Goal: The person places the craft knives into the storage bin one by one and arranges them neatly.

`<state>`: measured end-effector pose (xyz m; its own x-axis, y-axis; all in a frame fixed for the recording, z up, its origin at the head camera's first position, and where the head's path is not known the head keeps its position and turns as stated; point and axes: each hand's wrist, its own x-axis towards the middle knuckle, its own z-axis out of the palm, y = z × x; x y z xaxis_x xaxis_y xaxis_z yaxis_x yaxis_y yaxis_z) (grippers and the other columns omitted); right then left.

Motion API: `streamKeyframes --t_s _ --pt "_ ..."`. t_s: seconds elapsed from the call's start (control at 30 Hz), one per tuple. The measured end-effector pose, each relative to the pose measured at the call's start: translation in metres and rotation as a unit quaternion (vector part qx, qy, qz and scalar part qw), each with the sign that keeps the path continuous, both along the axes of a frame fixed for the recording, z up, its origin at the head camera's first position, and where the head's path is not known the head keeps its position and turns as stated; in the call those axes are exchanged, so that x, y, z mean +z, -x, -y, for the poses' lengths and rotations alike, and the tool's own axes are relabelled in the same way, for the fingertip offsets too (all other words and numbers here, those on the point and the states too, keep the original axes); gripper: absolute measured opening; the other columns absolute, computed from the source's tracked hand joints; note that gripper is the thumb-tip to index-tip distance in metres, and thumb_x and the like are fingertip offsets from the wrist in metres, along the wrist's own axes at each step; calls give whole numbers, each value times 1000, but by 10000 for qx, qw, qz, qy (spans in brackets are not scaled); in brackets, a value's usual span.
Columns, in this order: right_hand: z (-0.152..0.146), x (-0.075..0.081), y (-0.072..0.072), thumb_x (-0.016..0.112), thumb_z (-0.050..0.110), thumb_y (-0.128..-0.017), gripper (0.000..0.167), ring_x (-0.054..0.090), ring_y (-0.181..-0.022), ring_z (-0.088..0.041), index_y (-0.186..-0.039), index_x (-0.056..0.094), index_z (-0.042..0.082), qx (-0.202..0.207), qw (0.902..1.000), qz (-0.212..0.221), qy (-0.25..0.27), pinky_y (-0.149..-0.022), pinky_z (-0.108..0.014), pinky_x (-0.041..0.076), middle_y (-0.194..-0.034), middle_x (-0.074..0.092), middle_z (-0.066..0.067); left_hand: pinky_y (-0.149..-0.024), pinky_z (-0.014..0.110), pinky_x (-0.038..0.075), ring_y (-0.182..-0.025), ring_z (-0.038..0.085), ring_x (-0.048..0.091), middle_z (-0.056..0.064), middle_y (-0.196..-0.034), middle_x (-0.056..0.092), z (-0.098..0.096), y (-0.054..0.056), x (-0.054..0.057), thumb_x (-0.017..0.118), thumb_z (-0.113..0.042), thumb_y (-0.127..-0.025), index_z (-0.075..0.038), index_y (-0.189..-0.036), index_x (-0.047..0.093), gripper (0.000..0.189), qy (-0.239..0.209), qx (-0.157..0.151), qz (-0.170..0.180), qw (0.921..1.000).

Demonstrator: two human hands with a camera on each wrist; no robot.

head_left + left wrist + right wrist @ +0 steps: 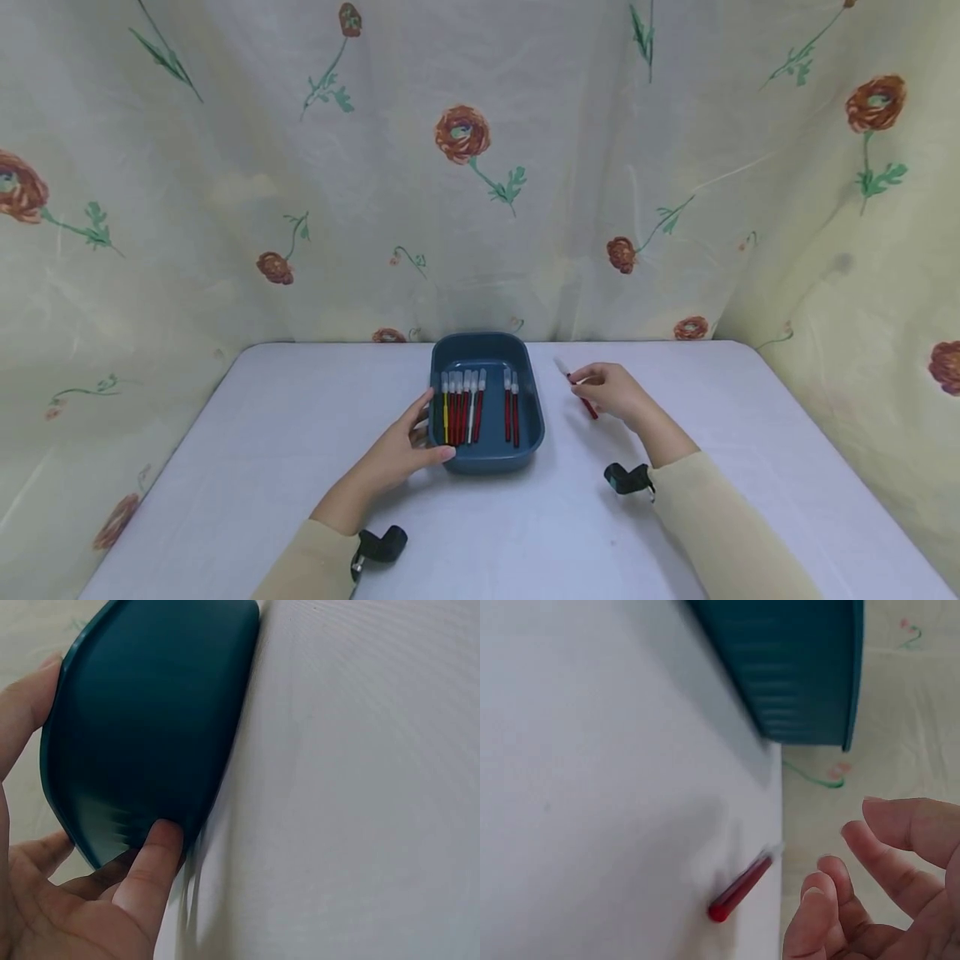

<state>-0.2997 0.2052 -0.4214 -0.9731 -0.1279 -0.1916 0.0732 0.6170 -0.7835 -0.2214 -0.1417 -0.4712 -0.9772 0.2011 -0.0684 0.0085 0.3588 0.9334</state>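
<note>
A dark blue tray (491,464) stands at the middle of the table's far part. My left hand (396,457) holds its near left corner, thumb at the front rim and fingers along the left side. Inside lie several slim pens (461,417) with pale caps, mostly red, one yellow and one whitish; two red pens (512,417) lie apart on the right. Right of the tray, another red pen (742,890) lies on the table. Over it hovers my right hand (611,393), its fingers loosely bent and, in the right wrist view, apart from the pen.
A white-covered table (315,400) extends to both sides and in front of the tray. Behind it hangs a pale flowered curtain (525,250). Small black devices (628,479) are attached at both wrists.
</note>
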Motion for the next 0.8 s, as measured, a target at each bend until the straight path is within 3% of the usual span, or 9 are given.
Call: streamKeyframes --t_s 0.23,0.53,0.8 --pt "-10 -14 8 61 14 -99 31 61 -95 -27 -127 63 1 -150 9997 160 -87 -83 -36 56 -123 61 -22 -109 53 40 -141 45 37 22 -159 31 -1 0 2 86 -29 -81 -27 -161 21 104 23 37 12 10000" --pt "-15 -27 14 64 10 -96 25 59 -86 -21 -120 67 0 -14 9997 91 -223 -72 -30 50 -116 64 -20 -108 53 41 -141 45 37 21 -159 31 -1 -1 3 86 -29 -81 -28 -161 21 103 43 31 -12 10000" --pt "-18 -35 16 65 7 -96 23 59 -88 -23 -117 68 0 48 9995 37 -319 -73 -31 50 -114 65 -20 -108 52 42 -141 44 37 21 -159 32 -1 0 1 86 -29 -81 -28 -161 21 104 -6 14 44 10000"
